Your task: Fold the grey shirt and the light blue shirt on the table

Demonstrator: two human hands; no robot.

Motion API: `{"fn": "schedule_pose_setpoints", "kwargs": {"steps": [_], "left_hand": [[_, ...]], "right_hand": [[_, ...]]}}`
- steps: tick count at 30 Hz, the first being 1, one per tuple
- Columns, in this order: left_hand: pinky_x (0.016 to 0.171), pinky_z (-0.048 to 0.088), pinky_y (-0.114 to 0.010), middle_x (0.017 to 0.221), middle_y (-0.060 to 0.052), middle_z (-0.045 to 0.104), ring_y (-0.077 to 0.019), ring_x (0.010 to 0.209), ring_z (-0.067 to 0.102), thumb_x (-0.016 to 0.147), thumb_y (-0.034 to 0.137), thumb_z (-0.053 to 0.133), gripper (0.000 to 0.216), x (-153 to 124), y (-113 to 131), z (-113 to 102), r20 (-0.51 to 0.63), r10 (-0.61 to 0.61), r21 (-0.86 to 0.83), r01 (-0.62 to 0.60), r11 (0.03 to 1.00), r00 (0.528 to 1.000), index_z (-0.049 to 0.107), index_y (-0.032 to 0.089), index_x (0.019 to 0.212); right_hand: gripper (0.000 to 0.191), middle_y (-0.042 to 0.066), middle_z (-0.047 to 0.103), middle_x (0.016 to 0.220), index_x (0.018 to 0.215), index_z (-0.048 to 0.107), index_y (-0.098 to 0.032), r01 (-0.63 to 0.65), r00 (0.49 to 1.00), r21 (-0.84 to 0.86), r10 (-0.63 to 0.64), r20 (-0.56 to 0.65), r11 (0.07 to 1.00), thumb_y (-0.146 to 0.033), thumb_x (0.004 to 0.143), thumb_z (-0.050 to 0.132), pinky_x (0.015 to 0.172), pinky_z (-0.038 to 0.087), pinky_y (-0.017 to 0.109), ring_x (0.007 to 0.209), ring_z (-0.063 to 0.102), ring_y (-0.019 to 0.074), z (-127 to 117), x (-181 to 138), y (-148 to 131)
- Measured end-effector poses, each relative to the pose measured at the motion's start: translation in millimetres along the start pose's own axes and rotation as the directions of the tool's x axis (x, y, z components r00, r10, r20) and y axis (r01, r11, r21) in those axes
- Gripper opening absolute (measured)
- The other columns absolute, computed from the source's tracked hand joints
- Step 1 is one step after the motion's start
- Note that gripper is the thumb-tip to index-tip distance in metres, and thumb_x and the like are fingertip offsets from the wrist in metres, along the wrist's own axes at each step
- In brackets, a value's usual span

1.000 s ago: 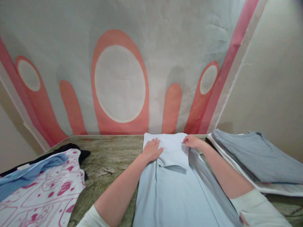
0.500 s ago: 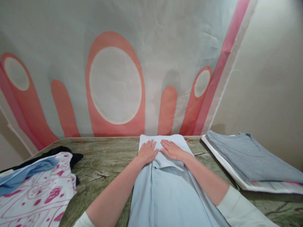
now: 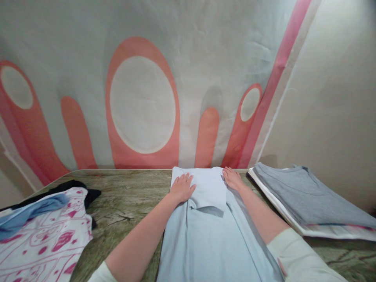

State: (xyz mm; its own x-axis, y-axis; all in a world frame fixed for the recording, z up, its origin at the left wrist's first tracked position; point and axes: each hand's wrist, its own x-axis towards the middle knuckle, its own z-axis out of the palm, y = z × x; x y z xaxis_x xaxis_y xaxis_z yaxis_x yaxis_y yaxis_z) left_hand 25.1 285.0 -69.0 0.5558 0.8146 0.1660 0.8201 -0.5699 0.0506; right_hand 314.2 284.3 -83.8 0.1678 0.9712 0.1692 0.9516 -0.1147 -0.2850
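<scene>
A light blue shirt [image 3: 205, 235] lies lengthwise on the wooden table [image 3: 129, 199], running away from me. A sleeve flap [image 3: 207, 188] is folded across its far end. My left hand [image 3: 182, 188] lies flat and open on the left side of that fold, fingers stretched toward the wall. My right hand [image 3: 232, 178] rests flat and open on the shirt's far right edge, beside the folded flap.
A stack of folded clothes with a grey shirt [image 3: 305, 196] on top sits at the right. A heap with a white and pink printed garment [image 3: 44, 235], a blue one [image 3: 26, 211] and a black one [image 3: 79, 186] lies at the left. A painted wall stands right behind the table.
My right hand slid from the shirt's right edge to the middle of the folded flap, then back out to the right edge. My left hand stayed put.
</scene>
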Motion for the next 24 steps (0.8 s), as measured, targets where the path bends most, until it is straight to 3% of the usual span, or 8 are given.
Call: {"fn": "schedule_pose_setpoints", "kwargs": {"steps": [6, 13, 18, 24], "left_hand": [[0.106, 0.017, -0.044, 0.146, -0.009, 0.025, -0.0254, 0.133, 0.022, 0.091, 0.049, 0.023, 0.057, -0.3, -0.6, 1.3, -0.014, 0.005, -0.002, -0.005, 1.0, 1.0, 0.03, 0.018, 0.138], [0.106, 0.017, -0.044, 0.145, -0.008, 0.028, -0.0252, 0.132, 0.023, 0.09, 0.049, 0.024, 0.056, -3.8, 1.6, 0.5, -0.052, -0.008, -0.021, 0.007, 1.0, 0.999, 0.032, 0.019, 0.137], [0.106, 0.016, -0.044, 0.145, -0.006, 0.027, -0.0252, 0.132, 0.023, 0.09, 0.05, 0.024, 0.056, -3.7, 1.6, 2.1, -0.046, -0.027, -0.04, 0.025, 0.999, 0.999, 0.031, 0.021, 0.137], [0.107, 0.014, -0.044, 0.146, -0.006, 0.025, -0.0251, 0.133, 0.021, 0.09, 0.05, 0.025, 0.055, -2.4, 1.4, 2.5, -0.028, -0.03, -0.052, 0.028, 0.998, 0.999, 0.031, 0.022, 0.137]], "right_hand": [[0.035, 0.01, 0.052, 0.128, 0.117, 0.054, -0.017, 0.008, 0.998, 0.046, -0.005, -0.064, 0.999, -0.028, 0.089, 0.036, 0.097, 0.032, 0.036, 0.119, 0.043, 0.0223, -6.6, 6.1, 3.0], [0.041, 0.006, 0.062, 0.113, 0.121, 0.052, -0.021, 0.123, 0.992, 0.081, -0.123, -0.008, 0.989, -0.021, 0.081, 0.045, 0.091, 0.04, 0.036, 0.105, 0.055, 0.0211, -27.2, 32.2, -5.2], [0.044, 0.006, 0.066, 0.105, 0.114, 0.058, -0.02, 0.234, 0.969, 0.063, -0.238, 0.062, 0.97, -0.011, 0.074, 0.045, 0.09, 0.039, 0.035, 0.1, 0.057, 0.0203, -23.7, 52.2, -20.4], [0.034, 0.008, 0.067, 0.098, 0.093, 0.067, -0.02, 0.282, 0.957, -0.128, -0.27, 0.106, 0.951, -0.007, 0.071, 0.044, 0.096, 0.027, 0.04, 0.106, 0.049, 0.0239, -22.5, 61.4, -19.3]]}}
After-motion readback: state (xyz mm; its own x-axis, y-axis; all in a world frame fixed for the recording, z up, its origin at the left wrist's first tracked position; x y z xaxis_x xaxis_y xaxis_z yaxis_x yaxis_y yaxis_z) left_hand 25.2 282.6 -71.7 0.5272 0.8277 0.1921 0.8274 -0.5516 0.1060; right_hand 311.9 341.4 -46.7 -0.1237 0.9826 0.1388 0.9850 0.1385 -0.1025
